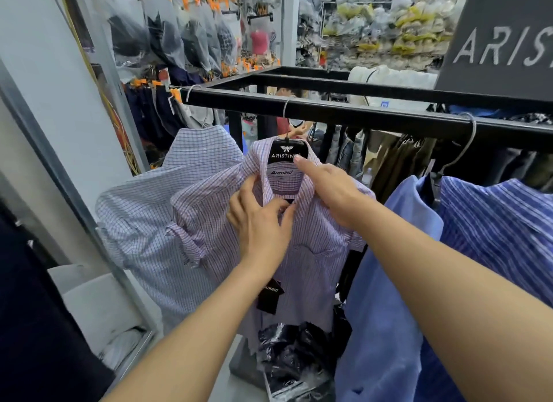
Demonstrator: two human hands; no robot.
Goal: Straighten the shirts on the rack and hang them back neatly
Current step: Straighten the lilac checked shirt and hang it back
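Observation:
A pink-and-purple checked shirt (314,261) hangs on a black hanger (287,154) from the black rack bar (374,111). My left hand (260,219) pinches the shirt's front just below the collar. My right hand (329,189) lies on the right side of the collar, its fingers stretched toward the hanger's label. A pale blue checked shirt (143,222) hangs to the left, touching the pink one. A plain blue shirt (389,282) and a blue striped shirt (502,228) hang on the right.
A grey brand sign (502,42) stands on the rack at the upper right. Dark garments in plastic bags (293,350) lie on the floor under the shirts. A white wall panel (59,117) is at the left, and a dark garment (36,327) hangs at the lower left.

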